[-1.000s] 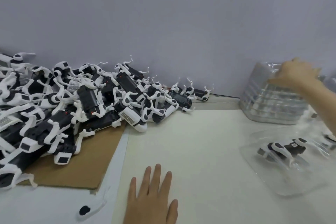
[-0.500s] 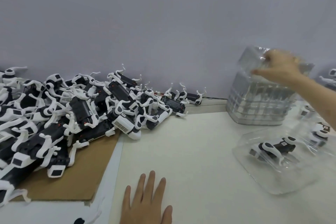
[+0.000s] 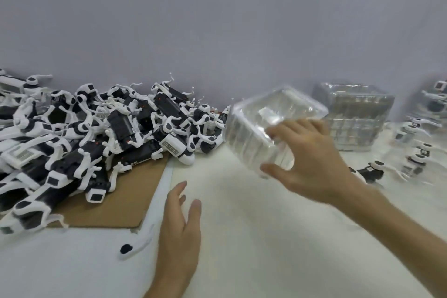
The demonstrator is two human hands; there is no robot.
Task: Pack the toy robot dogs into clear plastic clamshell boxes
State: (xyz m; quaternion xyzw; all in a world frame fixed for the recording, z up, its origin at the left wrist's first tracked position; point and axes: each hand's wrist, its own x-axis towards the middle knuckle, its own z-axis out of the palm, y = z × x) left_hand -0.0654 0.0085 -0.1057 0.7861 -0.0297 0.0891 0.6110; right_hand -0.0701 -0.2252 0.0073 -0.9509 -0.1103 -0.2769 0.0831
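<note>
At bench centre, the right hand [image 3: 312,159] gripped a clear clamshell box [image 3: 266,126], with the thumb low on the near side and the fingers curled over the upper edge. The box was off the bench [image 3: 254,237] and tilted, with nothing visible inside. It sat between the pile of toy robot dogs [image 3: 96,133] and the stack of clamshell boxes [image 3: 355,116].

The left hand [image 3: 181,225] was low and centre, fingers straight and slightly spread, holding nothing. Contact with the bench could not be judged.

The pile filled the left side against the wall [image 3: 217,19]. The black-and-white dogs were tangled, and many lay on a brown cardboard sheet [image 3: 125,196].

The stack stood at back right, near the wall and apart from the held box.

One dog [image 3: 370,172] lay on the bench just right of the right wrist. More dogs [image 3: 416,150] lay at the far right, blurred.

A small white loose part [image 3: 130,247] with a black spot lay left of the left hand.
</note>
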